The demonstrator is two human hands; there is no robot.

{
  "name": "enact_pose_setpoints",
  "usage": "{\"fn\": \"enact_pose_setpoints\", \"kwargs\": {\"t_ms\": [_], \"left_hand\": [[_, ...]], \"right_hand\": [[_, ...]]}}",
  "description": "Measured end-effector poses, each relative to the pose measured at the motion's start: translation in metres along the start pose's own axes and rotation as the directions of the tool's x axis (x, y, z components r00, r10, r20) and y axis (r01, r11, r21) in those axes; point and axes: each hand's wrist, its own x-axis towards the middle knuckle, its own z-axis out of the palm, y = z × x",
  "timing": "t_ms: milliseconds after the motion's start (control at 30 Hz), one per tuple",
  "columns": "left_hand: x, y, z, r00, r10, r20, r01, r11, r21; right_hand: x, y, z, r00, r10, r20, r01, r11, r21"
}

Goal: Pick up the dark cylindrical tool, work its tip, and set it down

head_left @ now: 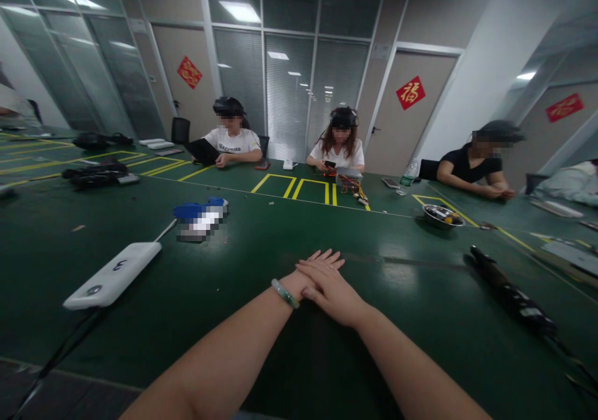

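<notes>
Two bare hands rest one over the other on a dark green desk [261, 252], close to its near edge and about midway along it; the right hand [329, 289] lies across the back of the left hand [317, 270], and neither holds anything; the fingers [327, 257] of the left hand lie flat and slightly parted, while those of the right hand rest loosely together, pinching nothing; a pale green bangle [284, 293] circles the left wrist; to the left, well apart from the hands, lies a white rectangular device [112, 275] with a thin cable; beyond it is a blue and white object [200, 219], blurred past telling; toward the right edge lies a long black rolled object [509, 289]; farther off sit a metal bowl [443, 215] holding small yellow items, a plastic water bottle [408, 177] and a bundle of coloured wires [352, 188]; along the far edge, two seated people [231, 139] [339, 155] wear dark head gear, and one holds a phone [330, 164]; a third person [471, 166] in black sits at the right edge with hands together.
</notes>
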Motion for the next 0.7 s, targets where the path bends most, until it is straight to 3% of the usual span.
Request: {"fn": "enact_pose_setpoints", "kwargs": {"t_ms": [200,267,333,400,500,633,700], "left_hand": [[-0.015,0.009,-0.034,0.997,0.071,0.005,-0.069,0.984,-0.163],[-0.018,0.013,-0.044,0.999,0.042,-0.033,-0.048,0.976,-0.211],[-0.019,0.016,-0.052,0.999,-0.012,-0.034,0.003,0.968,-0.25],[-0.02,0.017,-0.056,0.999,-0.031,-0.005,0.029,0.96,-0.279],[-0.021,0.017,-0.059,1.0,-0.024,0.015,0.027,0.953,-0.303],[-0.022,0.016,-0.059,0.999,-0.033,0.013,0.036,0.95,-0.311],[-0.022,0.016,-0.061,0.999,-0.031,0.022,0.037,0.946,-0.323]], "right_hand": [[-0.011,0.01,-0.012,0.999,0.038,-0.026,-0.04,0.992,-0.116],[-0.016,0.026,-0.023,0.986,0.117,-0.116,-0.138,0.97,-0.199],[-0.024,0.051,-0.038,0.929,0.24,-0.282,-0.319,0.905,-0.282],[-0.04,0.081,-0.054,0.811,0.363,-0.459,-0.536,0.775,-0.334],[-0.083,0.125,-0.079,0.58,0.464,-0.67,-0.796,0.496,-0.347],[-0.18,0.169,-0.108,0.25,0.391,-0.886,-0.967,0.145,-0.209],[-0.237,0.187,-0.125,0.096,0.404,-0.91,-0.995,0.016,-0.097]]}}
